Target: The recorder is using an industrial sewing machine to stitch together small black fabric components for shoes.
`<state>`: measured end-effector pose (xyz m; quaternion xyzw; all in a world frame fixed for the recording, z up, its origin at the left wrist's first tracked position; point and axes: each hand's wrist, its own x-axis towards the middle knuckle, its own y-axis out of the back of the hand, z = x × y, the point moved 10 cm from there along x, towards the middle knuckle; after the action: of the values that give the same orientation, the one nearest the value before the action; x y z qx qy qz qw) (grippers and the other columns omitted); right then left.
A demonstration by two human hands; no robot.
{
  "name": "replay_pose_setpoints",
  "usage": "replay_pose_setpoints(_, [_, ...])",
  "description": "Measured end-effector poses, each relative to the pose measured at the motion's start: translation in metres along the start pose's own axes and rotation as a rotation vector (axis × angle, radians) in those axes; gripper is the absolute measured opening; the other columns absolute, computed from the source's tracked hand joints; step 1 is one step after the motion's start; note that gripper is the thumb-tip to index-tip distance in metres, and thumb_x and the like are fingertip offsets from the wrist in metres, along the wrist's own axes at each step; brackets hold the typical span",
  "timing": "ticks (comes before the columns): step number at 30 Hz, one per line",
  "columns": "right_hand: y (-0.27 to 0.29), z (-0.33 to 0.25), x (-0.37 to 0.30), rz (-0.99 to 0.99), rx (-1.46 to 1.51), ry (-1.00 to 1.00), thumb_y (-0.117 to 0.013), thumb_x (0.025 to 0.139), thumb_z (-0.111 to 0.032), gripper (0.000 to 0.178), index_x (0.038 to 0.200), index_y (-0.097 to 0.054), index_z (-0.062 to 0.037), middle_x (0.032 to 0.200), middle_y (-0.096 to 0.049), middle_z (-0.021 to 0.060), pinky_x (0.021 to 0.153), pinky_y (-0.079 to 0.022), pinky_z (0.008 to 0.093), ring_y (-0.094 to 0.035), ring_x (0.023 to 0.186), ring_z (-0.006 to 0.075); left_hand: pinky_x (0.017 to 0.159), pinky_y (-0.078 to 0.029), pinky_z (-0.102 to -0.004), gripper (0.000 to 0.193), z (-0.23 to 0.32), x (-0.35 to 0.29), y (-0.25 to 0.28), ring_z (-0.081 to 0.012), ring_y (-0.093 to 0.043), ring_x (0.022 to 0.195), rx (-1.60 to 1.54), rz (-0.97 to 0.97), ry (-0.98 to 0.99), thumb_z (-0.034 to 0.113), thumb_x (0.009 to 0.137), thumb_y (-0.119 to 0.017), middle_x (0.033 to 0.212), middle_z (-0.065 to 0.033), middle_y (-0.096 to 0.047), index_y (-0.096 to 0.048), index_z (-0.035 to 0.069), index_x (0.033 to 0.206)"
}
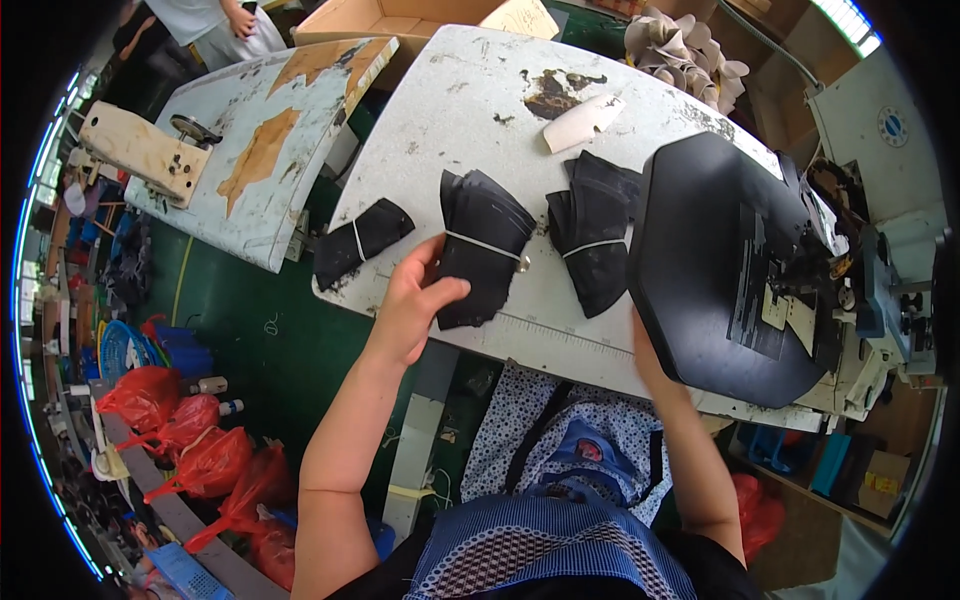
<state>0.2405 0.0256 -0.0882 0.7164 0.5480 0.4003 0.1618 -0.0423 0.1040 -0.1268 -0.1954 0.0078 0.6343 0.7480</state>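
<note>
In the middle of the white worktable (420, 130) lies a bundle of black fabric pieces (487, 250) with a pale band round it. My left hand (412, 300) grips its left edge, thumb on top and the other fingers partly hidden. Similar banded bundles lie either side: a smaller black bundle (365, 240) to the left and a larger black bundle (598, 230) to the right. My right hand (648, 350) goes behind the black sewing machine plate (700, 230), which hides its fingers. A small shiny metal piece (523, 264) sits at the middle bundle's right side.
A pale cut piece (585, 122) lies farther back, near a worn patch. Beige pieces (690, 60) are heaped at the far right. A second worn table (260, 140) carries a machine head (140, 150). Red plastic bags (210, 460) stand at lower left; a person (215, 25) is behind.
</note>
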Motion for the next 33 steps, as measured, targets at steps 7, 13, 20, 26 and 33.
replay_pose_setpoints(7, [-0.018, -0.060, -0.036, -0.245, 0.348, -0.080, -0.070, 0.093, 0.001, 0.029, 0.121, -0.071, -0.0027, 0.101, -0.072, 0.0153, 0.069, -0.061, 0.0361, -0.075, 0.082, 0.0304, 0.102, -0.053, -0.0326, 0.070, -0.049, -0.098, -0.059, -0.0157, -0.062, 0.120, 0.194, -0.069, 0.047, 0.020, 0.101, -0.080, 0.129, -0.0139, -0.064, -0.032, 0.000, 0.148])
replay_pose_setpoints(13, [0.012, -0.064, -0.092, -0.492, -0.044, 0.207, -0.076, 0.083, -0.002, 0.016, 0.099, -0.073, -0.0035, 0.088, -0.072, 0.0117, 0.060, -0.058, 0.0398, -0.073, 0.072, 0.0304, 0.101, -0.053, -0.0317, 0.062, -0.094, -0.149, -0.098, -0.0150, -0.060, 0.120, 0.197, -0.159, 0.177, 0.023, 0.104, -0.076, 0.132, -0.0126, -0.060, -0.037, -0.003, 0.145])
replay_pose_setpoints(20, [0.115, 0.045, -0.076, 0.010, -0.008, -0.198, -0.077, 0.087, -0.007, 0.010, 0.088, -0.068, -0.0029, 0.075, -0.068, 0.0117, 0.057, -0.052, 0.0340, -0.068, 0.062, 0.0250, 0.111, -0.050, -0.0369, 0.083, -0.092, -0.176, -0.155, -0.0284, -0.062, 0.132, 0.478, -0.638, 0.086, 0.028, 0.103, -0.074, 0.142, -0.0242, -0.059, -0.024, -0.005, 0.160])
replay_pose_setpoints(26, [0.155, 0.112, -0.069, 0.194, -0.117, -0.298, -0.074, 0.098, -0.012, 0.014, 0.095, -0.067, -0.0005, 0.067, -0.065, 0.0101, 0.056, -0.050, 0.0347, -0.064, 0.058, 0.0190, 0.117, -0.046, -0.0511, 0.073, -0.053, -0.164, -0.193, -0.0402, -0.062, 0.135, 0.966, -0.741, -0.492, 0.012, 0.079, -0.083, 0.146, -0.0122, -0.064, -0.060, 0.018, 0.149])
replay_pose_setpoints(33, [0.049, 0.049, -0.147, -0.515, 1.239, -0.800, -0.072, 0.102, -0.013, 0.057, 0.152, -0.046, -0.0041, 0.127, -0.066, 0.0098, 0.097, -0.055, 0.0337, -0.064, 0.117, 0.0157, 0.121, -0.037, -0.0617, 0.066, -0.023, -0.147, -0.218, -0.0388, -0.055, 0.139, 1.021, -0.365, -1.124, 0.013, 0.074, -0.082, 0.147, -0.0126, -0.060, -0.072, 0.028, 0.138])
